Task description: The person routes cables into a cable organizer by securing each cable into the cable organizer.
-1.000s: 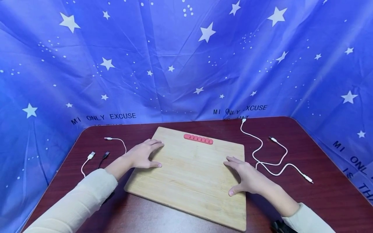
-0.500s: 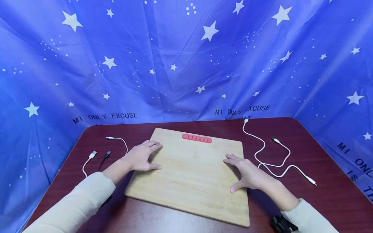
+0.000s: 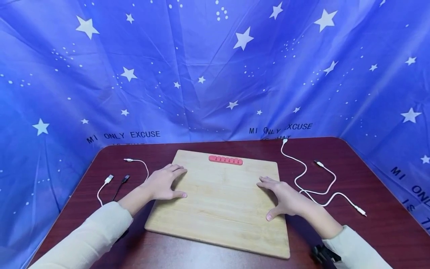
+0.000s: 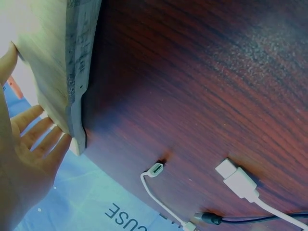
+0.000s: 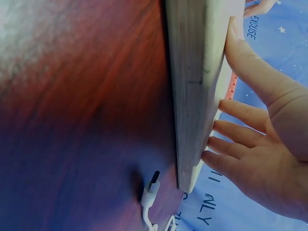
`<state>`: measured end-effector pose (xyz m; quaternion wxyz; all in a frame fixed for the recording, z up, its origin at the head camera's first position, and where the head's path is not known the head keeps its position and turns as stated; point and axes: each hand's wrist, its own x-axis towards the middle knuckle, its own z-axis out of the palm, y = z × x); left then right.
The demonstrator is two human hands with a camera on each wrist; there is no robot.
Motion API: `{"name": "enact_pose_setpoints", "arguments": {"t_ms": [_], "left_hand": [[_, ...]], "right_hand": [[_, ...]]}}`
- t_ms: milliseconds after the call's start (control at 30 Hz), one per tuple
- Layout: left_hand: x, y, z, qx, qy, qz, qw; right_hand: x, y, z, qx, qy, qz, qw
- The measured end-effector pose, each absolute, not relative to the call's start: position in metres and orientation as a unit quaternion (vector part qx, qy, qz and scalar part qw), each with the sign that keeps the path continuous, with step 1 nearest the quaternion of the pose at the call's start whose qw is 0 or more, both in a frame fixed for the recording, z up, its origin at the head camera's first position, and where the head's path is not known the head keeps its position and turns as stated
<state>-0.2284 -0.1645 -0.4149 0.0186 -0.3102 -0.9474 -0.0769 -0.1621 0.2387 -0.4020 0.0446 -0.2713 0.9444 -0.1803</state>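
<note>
A light wooden board point(image 3: 218, 209) lies flat on the dark red table, turned slightly askew. Near its far edge sits a red cable holder point(image 3: 225, 160) with a row of rounded bumps. My left hand point(image 3: 164, 183) rests on the board's left side, fingers and thumb spread. On the right side my right hand point(image 3: 285, 198) touches the top with its fingertips, thumb apart from the fingers. In the left wrist view the fingertips point(image 4: 65, 139) meet the board near its edge. The right wrist view shows the thumb point(image 5: 250, 62) and fingers against the board's surface, curled round nothing.
Left of the board lie a white cable end point(image 3: 109, 179), a black cable end point(image 3: 125, 179) and another white cable point(image 3: 139, 161). White cables point(image 3: 304, 170) curve over the table point(image 3: 362, 179) on the right. Behind hangs a blue star-patterned curtain point(image 3: 208, 48).
The board has turned slightly counterclockwise, its right far corner a little farther away, with both hands staying on it. The head view has shifted slightly. The cables look the same.
</note>
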Motion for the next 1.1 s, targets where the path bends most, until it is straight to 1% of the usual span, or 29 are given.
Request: {"name": "enact_pose_setpoints", "arguments": {"t_ms": [500, 800, 1100], "left_hand": [[-0.2269, -0.1646, -0.4156, -0.307, -0.949, -0.076, 0.022], [-0.2257, -0.1641, -0.4149, -0.306, -0.949, -0.074, 0.021], [-0.2218, -0.1657, -0.4184, -0.305, -0.948, -0.071, 0.05]], "right_hand": [[-0.1611, 0.2297, -0.3945, -0.249, 0.951, -0.171, 0.072], [-0.1617, 0.2318, -0.3956, -0.248, 0.95, -0.174, 0.07], [-0.1703, 0.2356, -0.3968, -0.272, 0.946, -0.165, 0.061]]}}
